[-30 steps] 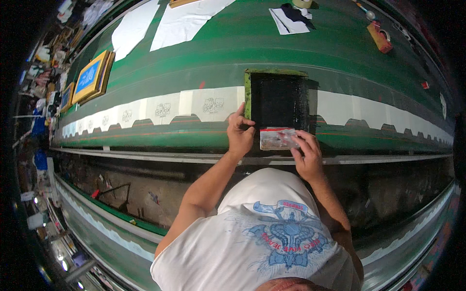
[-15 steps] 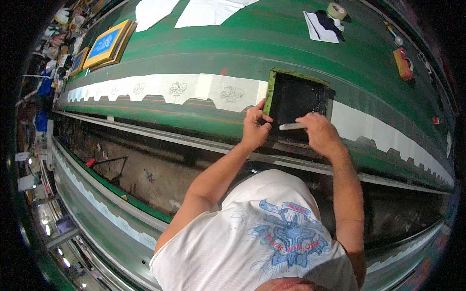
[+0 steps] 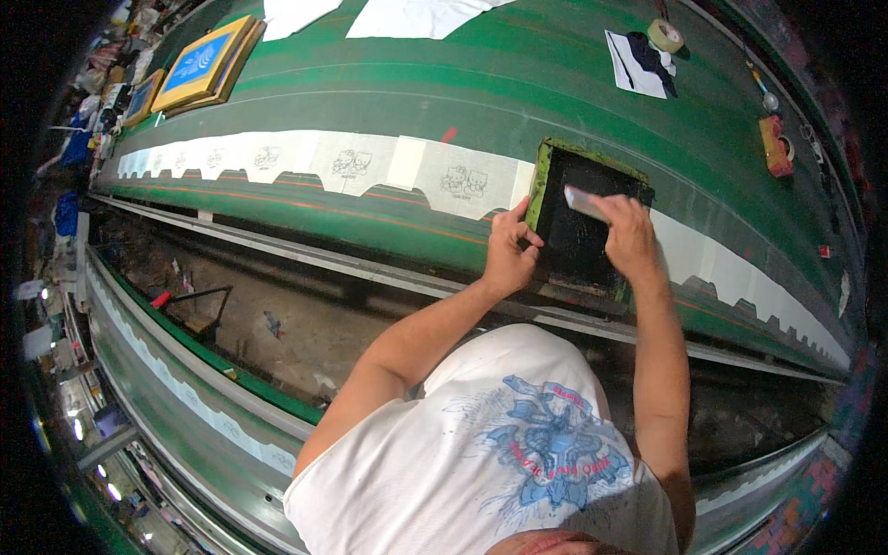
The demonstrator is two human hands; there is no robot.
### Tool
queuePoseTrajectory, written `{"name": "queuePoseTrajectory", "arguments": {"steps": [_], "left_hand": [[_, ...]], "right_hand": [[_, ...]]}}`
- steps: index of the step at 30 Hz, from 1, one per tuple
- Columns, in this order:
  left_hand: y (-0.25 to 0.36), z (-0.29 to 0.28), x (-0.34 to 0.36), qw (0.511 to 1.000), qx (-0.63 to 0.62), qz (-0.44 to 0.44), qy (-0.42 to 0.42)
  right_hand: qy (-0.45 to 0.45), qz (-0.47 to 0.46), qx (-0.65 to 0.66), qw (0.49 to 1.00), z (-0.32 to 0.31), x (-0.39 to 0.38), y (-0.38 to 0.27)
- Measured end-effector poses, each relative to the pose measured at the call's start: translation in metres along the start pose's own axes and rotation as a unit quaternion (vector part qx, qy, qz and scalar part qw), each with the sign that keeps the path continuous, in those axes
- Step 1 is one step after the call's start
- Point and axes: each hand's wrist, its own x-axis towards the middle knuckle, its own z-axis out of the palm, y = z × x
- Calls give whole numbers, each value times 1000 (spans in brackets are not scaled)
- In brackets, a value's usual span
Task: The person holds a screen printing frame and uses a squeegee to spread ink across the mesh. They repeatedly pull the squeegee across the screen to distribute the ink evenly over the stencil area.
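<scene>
My left hand [image 3: 514,242] grips the left side of a green-edged screen frame [image 3: 594,155], fingers bent against its rim. The frame lies on a long strip of white fabric pieces [image 3: 365,148] on the green table [image 3: 370,88]; several pieces left of it show faint line-drawn figures. My right hand [image 3: 632,236] holds a pale squeegee [image 3: 585,200] edge-on over the upper part of the black screen [image 3: 578,245]. What lies under the screen is hidden.
Yellow frames with blue screens [image 3: 196,63] rest at upper left. White cloths [image 3: 416,14], a black cloth [image 3: 655,55], a tape roll [image 3: 665,35] and a red tape dispenser [image 3: 771,145] sit farther back. A rail [image 3: 370,275] runs along the near edge, above a lower gap.
My right hand has raised the squeegee from the screen's near edge toward its upper part, turning it edge-on. My left hand stays on the frame. The view has shifted.
</scene>
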Motion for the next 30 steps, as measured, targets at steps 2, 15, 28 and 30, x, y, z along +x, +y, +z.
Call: {"name": "queuePoseTrajectory", "arguments": {"steps": [2,15,28,30], "left_hand": [[2,1,-2,1000,-11,2,1],[5,-2,1,1000,-13,-24,-12],[36,8,7,998,29,56,-4],[49,35,5,998,33,50,-15]], "right_hand": [[1,-4,-10,1000,4,-23,-15],[-70,47,43,996,0,-95,-86],[203,253,301,897,28,-187,-16],[211,257,305,893,15,-202,0]]}}
